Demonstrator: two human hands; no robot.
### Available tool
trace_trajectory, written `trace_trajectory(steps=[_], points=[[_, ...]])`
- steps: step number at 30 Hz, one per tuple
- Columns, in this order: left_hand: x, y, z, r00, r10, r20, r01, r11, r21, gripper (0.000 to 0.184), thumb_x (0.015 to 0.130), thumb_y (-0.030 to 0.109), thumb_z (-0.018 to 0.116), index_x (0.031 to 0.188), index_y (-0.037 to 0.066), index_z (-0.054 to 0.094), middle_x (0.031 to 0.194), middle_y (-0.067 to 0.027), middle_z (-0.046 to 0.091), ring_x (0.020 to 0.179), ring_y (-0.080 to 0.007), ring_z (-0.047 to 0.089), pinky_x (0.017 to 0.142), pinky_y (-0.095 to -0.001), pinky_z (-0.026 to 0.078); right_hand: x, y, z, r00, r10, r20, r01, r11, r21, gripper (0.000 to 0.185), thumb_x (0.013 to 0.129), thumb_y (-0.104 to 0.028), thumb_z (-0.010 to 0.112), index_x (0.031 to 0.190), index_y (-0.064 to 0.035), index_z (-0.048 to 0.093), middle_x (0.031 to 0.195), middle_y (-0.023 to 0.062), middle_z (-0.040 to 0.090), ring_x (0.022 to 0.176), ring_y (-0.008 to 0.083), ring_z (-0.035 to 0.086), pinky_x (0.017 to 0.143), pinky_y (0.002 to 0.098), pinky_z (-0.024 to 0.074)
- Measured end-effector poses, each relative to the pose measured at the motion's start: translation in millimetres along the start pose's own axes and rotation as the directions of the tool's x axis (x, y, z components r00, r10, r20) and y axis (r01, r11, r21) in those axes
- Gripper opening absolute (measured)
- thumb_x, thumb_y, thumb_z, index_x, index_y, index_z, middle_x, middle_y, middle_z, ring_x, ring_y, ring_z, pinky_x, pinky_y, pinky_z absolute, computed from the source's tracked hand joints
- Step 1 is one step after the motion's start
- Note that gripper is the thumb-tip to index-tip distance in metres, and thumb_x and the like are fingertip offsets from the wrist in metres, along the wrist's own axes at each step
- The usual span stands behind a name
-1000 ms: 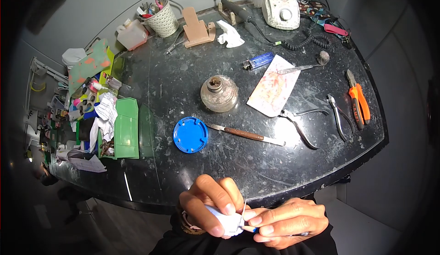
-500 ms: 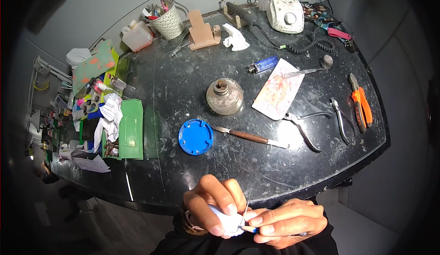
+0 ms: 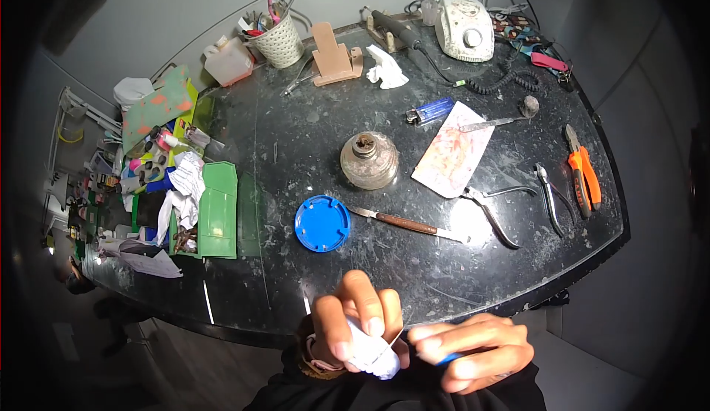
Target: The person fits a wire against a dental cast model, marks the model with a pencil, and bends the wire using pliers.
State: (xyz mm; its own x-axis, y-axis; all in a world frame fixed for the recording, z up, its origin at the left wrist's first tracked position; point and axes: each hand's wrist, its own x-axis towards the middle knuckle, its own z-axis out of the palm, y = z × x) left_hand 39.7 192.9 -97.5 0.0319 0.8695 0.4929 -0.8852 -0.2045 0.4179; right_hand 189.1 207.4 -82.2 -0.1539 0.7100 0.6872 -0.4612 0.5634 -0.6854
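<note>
My left hand (image 3: 361, 315) is closed around a small white piece (image 3: 373, 353) at the table's front edge. A thin wire (image 3: 393, 338) sticks up from this piece. Just to the right, my right hand (image 3: 473, 352) holds a blue pencil-like tool (image 3: 450, 358) between its fingers. Its tip cannot be made out, and a gap separates this hand from the white piece. Beyond the hands lie a blue round lid (image 3: 322, 223) and a knife with a wooden handle (image 3: 407, 224).
A glass burner (image 3: 370, 161) stands mid-table. To the right lie a stained white pad (image 3: 454, 151), silver pliers (image 3: 488, 215), cutters (image 3: 549, 198) and orange-handled pliers (image 3: 584, 173). A green bin (image 3: 219, 211) is at left; a white drill unit (image 3: 464, 29) stands at the back.
My right hand has drawn away to the right from the white piece with the blue tool. My left hand has tilted the piece and shifted slightly right. The camera view has shifted a little.
</note>
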Motion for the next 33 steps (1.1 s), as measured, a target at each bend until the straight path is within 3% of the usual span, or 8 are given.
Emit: trace_trajectory(steps=[7,14,17,20,23,27,30,33], points=[[0,-1,-11,0.990,-0.084,0.112,0.123,0.900,-0.419,0.005,0.092,0.012,0.053,0.096,0.010,0.055,0.109,-0.0114,0.040,0.105,-0.0381,0.050,0.076,-0.0499,0.059,12,4,1,0.993,0.111,0.028,-0.097,0.949,-0.299,0.036,0.069,0.005,0.074,0.102,-0.0026,0.062,0.101,0.0176,0.068,0.102,0.0326,0.064,0.086,0.0389,0.0529],[-3,-1,-8,0.992,-0.105,0.067,0.124,0.895,-0.429,0.008,0.091,0.010,0.055,0.098,0.009,0.053,0.107,-0.0119,0.039,0.097,-0.0359,0.052,0.077,-0.0488,0.059,13,4,-4,0.989,0.093,0.119,-0.046,0.936,-0.348,0.034,0.069,-0.002,0.077,0.100,-0.0056,0.063,0.099,0.0121,0.069,0.103,0.0268,0.064,0.087,0.0373,0.0519],[-1,-1,-7,0.989,-0.142,0.040,0.146,0.913,-0.380,0.016,0.085,0.011,0.064,0.093,0.011,0.051,0.102,-0.0108,0.040,0.085,-0.0240,0.049,0.068,-0.0418,0.062,12,4,-8,0.987,0.058,0.153,0.001,0.932,-0.362,0.031,0.070,-0.002,0.077,0.098,-0.0049,0.062,0.098,0.0117,0.069,0.103,0.0267,0.064,0.087,0.0377,0.0517],[-4,2,-3,0.968,-0.215,-0.132,0.171,0.944,-0.283,0.043,0.078,0.012,0.074,0.109,0.012,0.045,0.092,-0.0103,0.044,0.074,-0.0169,0.047,0.056,-0.0343,0.062,8,6,-8,0.992,0.038,0.120,0.005,0.939,-0.344,0.031,0.070,-0.001,0.077,0.095,-0.0045,0.060,0.097,0.0124,0.070,0.101,0.0268,0.064,0.087,0.0388,0.0517],[-22,1,-1,0.903,-0.203,-0.380,0.242,0.969,0.058,0.074,0.072,0.006,0.078,0.131,0.014,0.034,0.097,-0.0126,0.053,0.086,-0.0179,0.055,0.072,-0.0298,0.054,2,6,-7,0.997,0.029,0.073,-0.002,0.939,-0.343,0.033,0.069,-0.001,0.078,0.093,-0.0051,0.056,0.094,0.0130,0.070,0.099,0.0270,0.065,0.086,0.0401,0.0520],[-24,1,-8,0.949,-0.081,-0.304,0.311,0.383,0.870,0.020,0.074,0.002,0.074,0.090,-0.001,0.064,0.094,-0.0138,0.065,0.087,-0.0204,0.065,0.075,-0.0298,0.051,-4,-2,-9,0.998,0.032,0.055,-0.008,0.922,-0.387,0.035,0.069,-0.001,0.079,0.092,-0.0067,0.053,0.089,0.0120,0.071,0.097,0.0272,0.066,0.083,0.0415,0.0530],[-21,-5,-16,0.944,-0.107,-0.311,0.321,0.100,0.942,0.020,0.074,0.002,0.073,0.091,-0.001,0.065,0.090,-0.0135,0.067,0.083,-0.0217,0.066,0.071,-0.0296,0.051,-6,-10,-9,0.990,0.065,0.122,0.002,0.876,-0.481,0.045,0.070,0.001,0.078,0.092,-0.0083,0.041,0.087,0.0100,0.071,0.097,0.0250,0.066,0.091,0.0393,0.0486],[-21,-8,-19,0.929,-0.091,-0.358,0.366,0.089,0.926,0.016,0.076,0.001,0.069,0.092,0.000,0.066,0.090,-0.0138,0.067,0.082,-0.0238,0.067,0.070,-0.0296,0.051,-8,-13,-10,0.984,0.070,0.161,0.023,0.856,-0.516,0.051,0.069,0.001,0.079,0.092,-0.0089,0.035,0.087,0.0084,0.071,0.095,0.0233,0.066,0.095,0.0381,0.0467]])
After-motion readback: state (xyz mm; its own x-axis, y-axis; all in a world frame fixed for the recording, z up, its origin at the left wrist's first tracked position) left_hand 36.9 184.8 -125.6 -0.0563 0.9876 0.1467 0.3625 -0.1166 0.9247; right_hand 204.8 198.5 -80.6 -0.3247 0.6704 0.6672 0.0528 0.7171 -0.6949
